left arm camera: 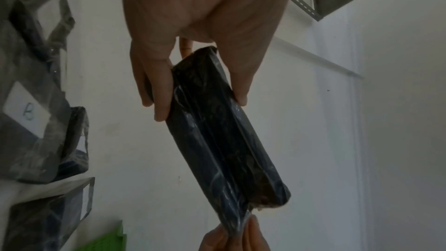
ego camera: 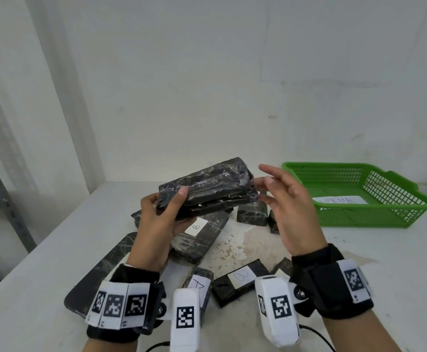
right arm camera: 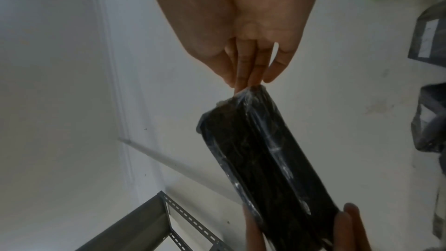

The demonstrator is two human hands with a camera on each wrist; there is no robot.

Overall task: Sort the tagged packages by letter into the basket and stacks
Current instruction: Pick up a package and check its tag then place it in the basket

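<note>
The left hand (ego camera: 160,219) gripped one end of a black package (ego camera: 207,188), lifted above the tabletop (ego camera: 359,250). The right hand (ego camera: 287,212) pinched its other end with its fingertips (right arm camera: 251,81). A green basket (ego camera: 359,199) stood just right of the right hand.

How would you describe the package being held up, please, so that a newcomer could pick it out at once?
Start at the green basket on the right of the white table, then look left to the black packages in front of the person. The held package is the one raised above them, gripped by the left hand and pinched at its end by the right hand. Unlike several neighbours, it shows no letter tag.
</note>
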